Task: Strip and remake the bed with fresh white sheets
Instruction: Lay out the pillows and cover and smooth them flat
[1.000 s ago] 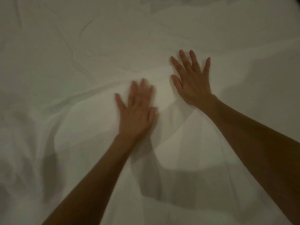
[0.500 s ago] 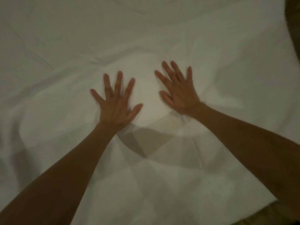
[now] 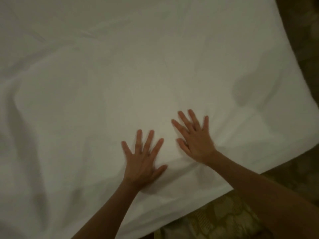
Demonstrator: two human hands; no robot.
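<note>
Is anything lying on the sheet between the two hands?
No. In the head view, only a bare strip of white sheet separates the left hand from the right hand, both pressed flat with fingers spread.

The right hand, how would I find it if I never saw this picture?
Start at the big white sheet filling the view, then go to its near edge beside the patterned floor. Two bare hands press flat there with fingers spread. The right hand is the one farther up and nearer the sheet's corner; the left hand sits lower.
</note>
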